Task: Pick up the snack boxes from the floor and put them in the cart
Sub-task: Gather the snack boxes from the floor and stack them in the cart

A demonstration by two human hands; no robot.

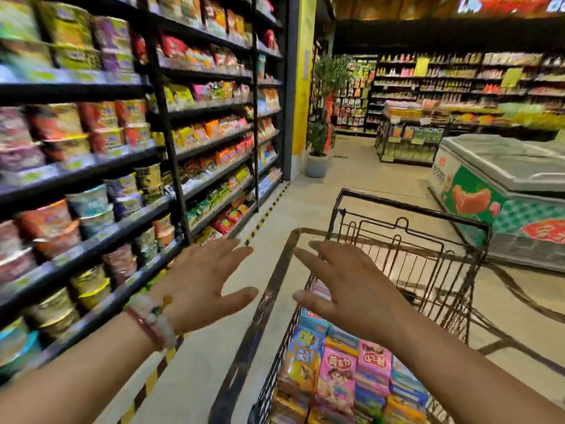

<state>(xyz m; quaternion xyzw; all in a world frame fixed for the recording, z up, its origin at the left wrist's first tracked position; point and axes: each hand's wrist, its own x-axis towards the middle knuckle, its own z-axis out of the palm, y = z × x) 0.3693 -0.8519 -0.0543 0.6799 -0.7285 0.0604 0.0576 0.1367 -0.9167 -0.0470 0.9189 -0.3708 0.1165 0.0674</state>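
Both hands (201,283) (351,289) flat above wire cart (412,240).

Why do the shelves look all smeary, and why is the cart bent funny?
In the head view, the shelves on the left are streaked with motion blur, worst near the edge. The wide-angle lens bows straight lines, so the cart rim and the floor stripes look curved. Both open hands, left hand and right hand, and the snack boxes look sharper. The far aisle is brightly lit but soft.
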